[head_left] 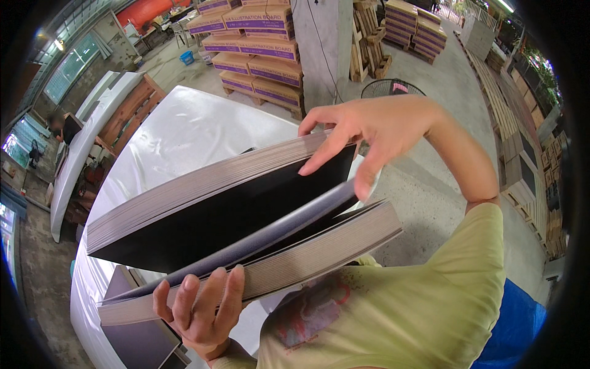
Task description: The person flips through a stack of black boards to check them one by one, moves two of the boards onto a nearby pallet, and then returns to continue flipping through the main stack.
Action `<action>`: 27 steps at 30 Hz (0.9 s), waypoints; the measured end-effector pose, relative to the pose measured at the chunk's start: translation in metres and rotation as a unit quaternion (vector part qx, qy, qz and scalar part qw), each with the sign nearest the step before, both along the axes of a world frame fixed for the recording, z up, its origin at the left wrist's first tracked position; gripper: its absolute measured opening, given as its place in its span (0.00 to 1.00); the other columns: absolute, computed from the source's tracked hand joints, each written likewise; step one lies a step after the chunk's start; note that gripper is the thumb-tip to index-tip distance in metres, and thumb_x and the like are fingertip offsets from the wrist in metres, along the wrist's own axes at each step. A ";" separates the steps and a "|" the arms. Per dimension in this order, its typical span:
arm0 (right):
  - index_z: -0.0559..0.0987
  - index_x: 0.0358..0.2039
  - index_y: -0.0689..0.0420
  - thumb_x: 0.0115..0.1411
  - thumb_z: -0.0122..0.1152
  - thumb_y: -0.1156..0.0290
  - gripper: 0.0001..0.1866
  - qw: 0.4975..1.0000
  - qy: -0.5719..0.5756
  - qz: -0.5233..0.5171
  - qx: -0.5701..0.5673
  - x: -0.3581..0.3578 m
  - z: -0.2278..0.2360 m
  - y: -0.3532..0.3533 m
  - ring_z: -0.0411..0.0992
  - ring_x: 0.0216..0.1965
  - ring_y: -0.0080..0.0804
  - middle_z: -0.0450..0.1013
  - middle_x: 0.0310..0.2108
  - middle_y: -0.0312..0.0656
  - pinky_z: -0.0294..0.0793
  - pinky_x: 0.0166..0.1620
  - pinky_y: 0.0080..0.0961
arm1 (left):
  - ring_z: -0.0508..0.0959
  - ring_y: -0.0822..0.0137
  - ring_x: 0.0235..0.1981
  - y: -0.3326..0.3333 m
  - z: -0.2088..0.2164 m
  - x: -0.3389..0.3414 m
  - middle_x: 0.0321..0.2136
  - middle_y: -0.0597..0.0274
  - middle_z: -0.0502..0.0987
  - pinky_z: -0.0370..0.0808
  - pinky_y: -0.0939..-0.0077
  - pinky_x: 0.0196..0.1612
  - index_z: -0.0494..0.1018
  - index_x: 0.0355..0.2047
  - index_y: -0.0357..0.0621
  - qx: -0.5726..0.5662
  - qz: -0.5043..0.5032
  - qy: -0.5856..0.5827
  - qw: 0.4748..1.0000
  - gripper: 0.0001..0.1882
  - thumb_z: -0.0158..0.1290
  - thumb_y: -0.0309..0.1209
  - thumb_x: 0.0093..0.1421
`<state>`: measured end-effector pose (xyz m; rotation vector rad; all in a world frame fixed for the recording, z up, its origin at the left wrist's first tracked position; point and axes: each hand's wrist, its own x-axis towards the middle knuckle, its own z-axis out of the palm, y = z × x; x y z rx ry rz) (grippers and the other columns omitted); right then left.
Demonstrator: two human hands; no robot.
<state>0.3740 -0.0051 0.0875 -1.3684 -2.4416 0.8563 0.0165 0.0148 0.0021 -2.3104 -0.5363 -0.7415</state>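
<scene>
left hand (206,310) holds lower board stack (319,251), right hand (387,132) touches upper stack (203,187)

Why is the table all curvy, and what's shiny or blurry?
Head view: the edge of the white-covered table bows, a fisheye effect; head view: its glossy cover shows pale glare; head view: the grey board edge by the right hand looks smeared, perhaps from moving.

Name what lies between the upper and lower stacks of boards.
The head view shows a thin, bowed grey sheaf or board between the upper stack and lower stack, with dark gaps beside it.
</scene>
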 end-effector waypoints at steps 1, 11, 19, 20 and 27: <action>0.73 0.50 0.48 0.46 0.66 0.62 0.28 1.000 0.008 0.019 0.018 0.003 -0.004 0.003 0.68 0.44 0.39 0.59 0.52 0.50 0.65 0.46 0.26 | 0.64 0.61 0.55 0.000 0.001 0.000 0.41 0.76 0.75 0.55 0.50 0.60 0.75 0.42 0.65 -0.004 0.000 0.004 1.000 0.24 0.55 0.57 0.45; 0.73 0.50 0.50 0.54 0.60 0.63 0.22 0.999 0.030 -0.030 0.000 -0.008 -0.009 -0.003 0.65 0.48 0.43 0.59 0.52 0.54 0.63 0.49 0.29 | 0.66 0.68 0.54 -0.008 0.008 0.010 0.42 0.82 0.75 0.55 0.59 0.60 0.74 0.40 0.70 -0.072 0.038 -0.019 0.997 0.16 0.59 0.45 0.47; 0.74 0.50 0.49 0.31 0.75 0.49 0.42 1.000 -0.004 -0.022 0.017 -0.006 -0.005 -0.002 0.63 0.51 0.46 0.56 0.55 0.51 0.63 0.51 0.30 | 0.67 0.59 0.54 -0.003 0.006 0.003 0.42 0.76 0.77 0.56 0.53 0.60 0.75 0.40 0.65 -0.032 0.026 0.013 0.999 0.22 0.54 0.56 0.46; 0.74 0.49 0.47 0.30 0.76 0.52 0.41 0.999 0.001 -0.030 0.013 -0.007 -0.004 -0.001 0.64 0.50 0.44 0.57 0.54 0.50 0.63 0.51 0.30 | 0.67 0.58 0.55 -0.003 0.005 0.002 0.42 0.76 0.77 0.56 0.53 0.60 0.75 0.40 0.65 -0.030 0.024 0.013 0.999 0.22 0.54 0.56 0.46; 0.75 0.49 0.47 0.32 0.76 0.53 0.39 0.999 -0.008 -0.037 -0.006 -0.009 0.001 0.000 0.65 0.48 0.43 0.57 0.54 0.49 0.64 0.49 0.28 | 0.66 0.58 0.55 -0.004 0.005 0.002 0.42 0.77 0.76 0.56 0.52 0.59 0.75 0.40 0.66 -0.035 0.024 0.012 0.999 0.22 0.52 0.57 0.47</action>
